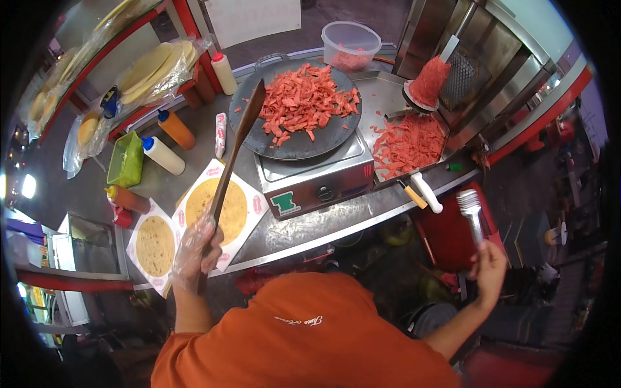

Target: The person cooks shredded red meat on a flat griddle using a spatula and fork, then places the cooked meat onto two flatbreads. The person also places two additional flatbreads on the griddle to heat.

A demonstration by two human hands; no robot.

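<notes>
My left hand [199, 249], in a clear plastic glove, is closed round a long wooden spatula [242, 131]. The spatula slants up so its blade appears over the left rim of a round black griddle [297, 149]. Shredded reddish meat [304, 100] is heaped on that griddle, which sits on a steel stove [349, 184]. Beside the gloved hand lie two round flatbreads on printed paper, one flatbread [155, 246] at left and another flatbread [236, 210] partly behind the spatula. My bare right hand [490, 268] grips metal tongs [471, 205] with a toothed tip, held up beyond the counter's front edge.
Right of the stove, a steel tray [372, 84] carries sliced meat [407, 145], under a meat cone [428, 81] on a spit. A white-handled knife [427, 193] juts over the edge. Squeeze bottles [163, 155], a green basket [126, 161] and bagged flatbreads [152, 68] stand left; a plastic tub [349, 42] stands behind.
</notes>
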